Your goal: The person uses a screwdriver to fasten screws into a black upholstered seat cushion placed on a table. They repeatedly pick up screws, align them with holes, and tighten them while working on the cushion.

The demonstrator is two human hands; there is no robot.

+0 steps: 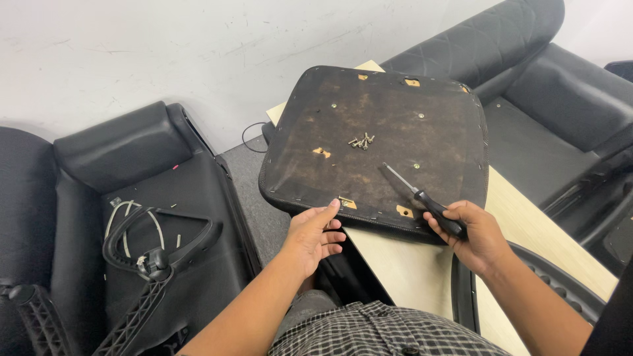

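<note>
Chair seat pan lies upside down on a pale wooden table, its dark fabric underside facing up with a small pile of screws near the middle. The left hand, fingers loosely spread, touches its near edge. The right hand is closed around a black-handled screwdriver, tip resting on the underside

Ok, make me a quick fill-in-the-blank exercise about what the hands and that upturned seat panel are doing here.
1. The right hand holds a ____ by its black handle.
2. A small pile of ____ lies on the seat panel.
3. The left hand touches the panel's ____ edge.
4. The panel rests on a ____ table.

Missing words: screwdriver; screws; near; wooden
</note>
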